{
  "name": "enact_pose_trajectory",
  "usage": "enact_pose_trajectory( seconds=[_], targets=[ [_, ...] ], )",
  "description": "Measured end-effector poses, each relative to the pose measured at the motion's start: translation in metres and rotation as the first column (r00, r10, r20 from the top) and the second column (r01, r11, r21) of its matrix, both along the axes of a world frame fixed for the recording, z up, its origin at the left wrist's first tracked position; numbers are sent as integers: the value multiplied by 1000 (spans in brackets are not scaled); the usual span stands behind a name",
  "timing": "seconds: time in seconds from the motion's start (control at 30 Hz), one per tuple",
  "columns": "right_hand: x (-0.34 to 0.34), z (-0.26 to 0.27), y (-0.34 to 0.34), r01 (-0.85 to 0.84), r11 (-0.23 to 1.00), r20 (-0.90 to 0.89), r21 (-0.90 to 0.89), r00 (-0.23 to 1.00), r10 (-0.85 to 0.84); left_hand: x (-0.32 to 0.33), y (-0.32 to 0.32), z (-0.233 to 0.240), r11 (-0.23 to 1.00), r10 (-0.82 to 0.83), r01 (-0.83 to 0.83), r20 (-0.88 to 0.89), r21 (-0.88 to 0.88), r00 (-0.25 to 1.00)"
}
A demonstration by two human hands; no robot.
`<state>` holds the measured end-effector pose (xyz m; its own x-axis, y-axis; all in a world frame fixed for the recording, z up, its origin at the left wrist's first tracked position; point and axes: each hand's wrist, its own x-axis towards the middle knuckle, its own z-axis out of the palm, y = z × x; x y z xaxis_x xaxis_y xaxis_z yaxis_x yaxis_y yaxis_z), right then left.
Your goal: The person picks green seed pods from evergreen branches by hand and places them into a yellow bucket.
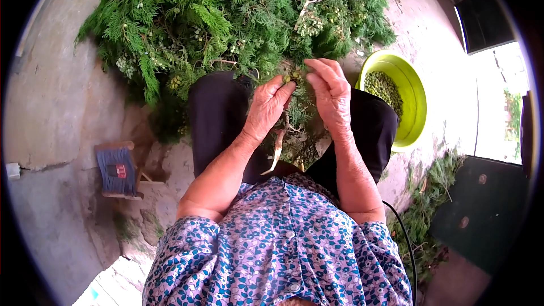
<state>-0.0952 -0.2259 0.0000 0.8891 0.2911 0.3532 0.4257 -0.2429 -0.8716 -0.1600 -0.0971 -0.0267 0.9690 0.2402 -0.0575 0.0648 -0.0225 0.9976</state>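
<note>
Between my knees, my left hand pinches a leafy conifer sprig, seemingly arborvitae, with small yellow-green seed cones at its fingertips. Below that hand hangs a bare stem with a pale, stripped end. My right hand is raised just to the right of the cones, its thumb and forefinger apart; its palm is turned from view. A large heap of cut green branches with clusters of cones lies before my knees. Beside my right knee, a yellow-green plastic basin contains many small green cones.
A low wooden stool with a blue woven seat stands at left on the concrete floor. More cut greenery lies at right by a dark green panel. A black cable runs past my right side.
</note>
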Motion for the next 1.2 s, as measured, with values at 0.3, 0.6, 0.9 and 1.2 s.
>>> enact_pose_trajectory(
  seconds=[0.3,0.6,0.9,1.2],
  targets=[
    [-8,-22,-6,-217,974,-155,57,962,224,-7,-3,-15,967,24,-19,18,-254,1000],
    [-12,-20,-11,-135,959,-659,249,702,269,-9,-2,-5,946,-47,3,-128,-324,991],
    [-18,-16,-6,138,947,-856,291,480,193,-12,-4,-7,961,-130,91,-136,-260,982],
    [-10,-16,-24,-171,932,-662,318,664,348,-9,-3,-9,987,-147,152,-96,54,985]
  ],
)
